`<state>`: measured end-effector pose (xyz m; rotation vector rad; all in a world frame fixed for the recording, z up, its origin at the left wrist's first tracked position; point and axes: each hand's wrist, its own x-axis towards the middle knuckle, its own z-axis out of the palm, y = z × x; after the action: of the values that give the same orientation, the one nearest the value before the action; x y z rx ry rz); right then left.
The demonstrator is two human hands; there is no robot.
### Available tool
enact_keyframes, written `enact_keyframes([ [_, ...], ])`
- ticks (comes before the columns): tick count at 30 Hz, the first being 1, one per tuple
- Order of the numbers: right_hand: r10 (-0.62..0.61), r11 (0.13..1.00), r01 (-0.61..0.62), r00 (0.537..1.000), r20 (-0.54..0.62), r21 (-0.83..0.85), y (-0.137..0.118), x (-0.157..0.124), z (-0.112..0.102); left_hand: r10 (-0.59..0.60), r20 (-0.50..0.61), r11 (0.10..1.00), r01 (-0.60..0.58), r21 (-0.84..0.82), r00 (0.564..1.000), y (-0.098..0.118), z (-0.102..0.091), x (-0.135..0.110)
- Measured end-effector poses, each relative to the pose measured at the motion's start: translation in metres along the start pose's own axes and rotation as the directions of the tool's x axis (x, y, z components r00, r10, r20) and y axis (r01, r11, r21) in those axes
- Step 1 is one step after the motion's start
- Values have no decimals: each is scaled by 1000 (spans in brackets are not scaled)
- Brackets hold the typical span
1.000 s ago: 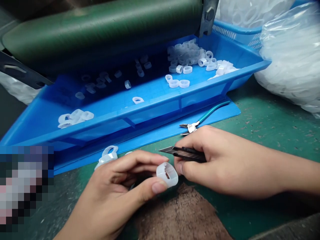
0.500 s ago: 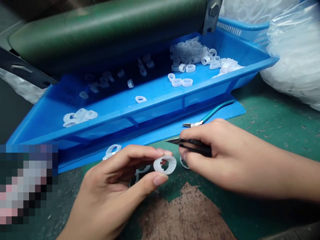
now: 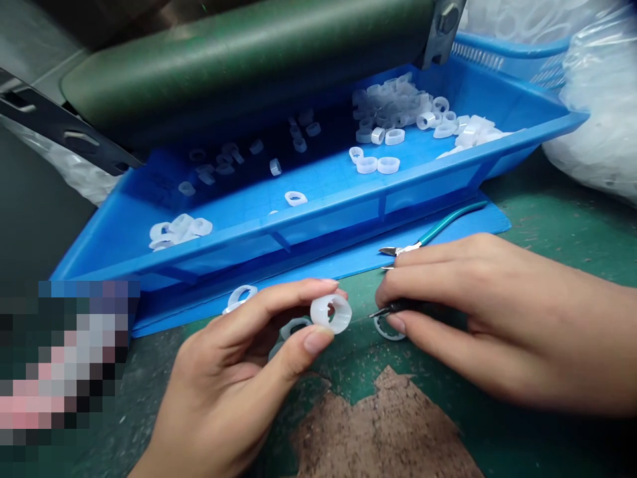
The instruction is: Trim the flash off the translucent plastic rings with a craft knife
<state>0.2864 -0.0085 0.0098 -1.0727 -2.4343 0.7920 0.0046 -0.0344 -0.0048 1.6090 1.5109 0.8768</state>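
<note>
My left hand (image 3: 249,358) pinches a translucent white plastic ring (image 3: 331,314) between thumb and fingertips, with its opening turned partly toward me. To the right, my right hand (image 3: 458,312) is closed round a slim black tool (image 3: 385,310), whose dark pointed tip faces the ring with a small gap between. Most of the tool is hidden by the fingers, so its exact kind cannot be made out. Another ring (image 3: 391,328) lies on the green tabletop under my right fingertips. More rings (image 3: 294,326) rest behind my left hand, partly covered.
A blue tray (image 3: 333,211) with many white rings (image 3: 393,103) stands ahead, below a green roller (image 3: 249,66). Teal-handled cutters (image 3: 432,229) lie on a blue sheet (image 3: 338,259). A clear bag (image 3: 597,113) sits right. Brown worn patch (image 3: 383,431) marks the near tabletop.
My right hand has lowered slightly and turned, bringing the black tool's tip down to the level of the ring. The ring in my left hand is tilted a little differently. The whole view has shifted.
</note>
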Motion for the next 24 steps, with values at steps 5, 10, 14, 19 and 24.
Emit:
enact_keyframes([
  [5, -68, 995, 63, 996, -57, -83, 0, -3, 3, -5, -8, 1000, 5, 9, 1000, -1, 0, -2],
  [10, -107, 981, 97, 993, -51, -167, 2, -7, 3, 38, -25, 997, -36, 70, 999, 0, 0, -3],
  [14, -145, 953, 117, 986, -81, -280, 3, -10, 5, 91, -29, 989, -87, 122, 995, 0, 0, -3],
  [19, -169, 930, 130, 982, -84, -345, 3, -9, 6, 122, -24, 982, -117, 148, 992, -2, 0, -4],
  [24, -160, 926, 116, 983, -93, -360, 1, -7, 6, 174, -29, 972, -167, 164, 984, -4, 0, -6],
])
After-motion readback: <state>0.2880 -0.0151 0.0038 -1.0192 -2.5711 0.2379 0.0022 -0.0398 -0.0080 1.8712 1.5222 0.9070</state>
